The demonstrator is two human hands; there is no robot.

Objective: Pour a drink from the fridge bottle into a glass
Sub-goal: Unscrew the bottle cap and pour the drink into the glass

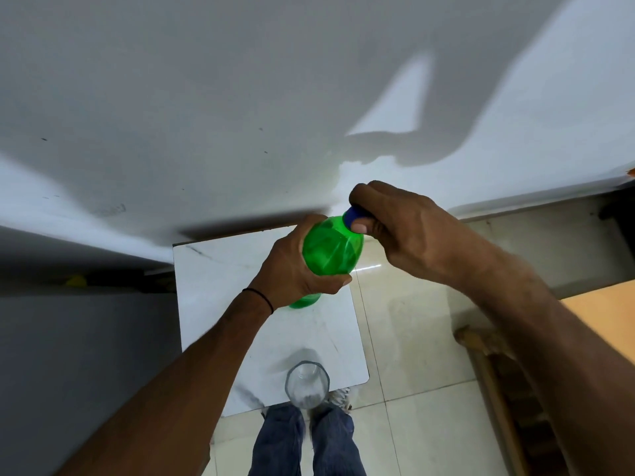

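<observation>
Uncapping step: left hand (292, 269) grips the bottle (331, 247) over the table (213, 269); right hand (395, 228) pinches the cap (355, 217). Glass (307, 384) stands empty at the near edge. Next: twist off, tilt, pour.

bottle (330, 249) base hidden by left hand (292, 269) | cap (355, 218) partly covered
</observation>
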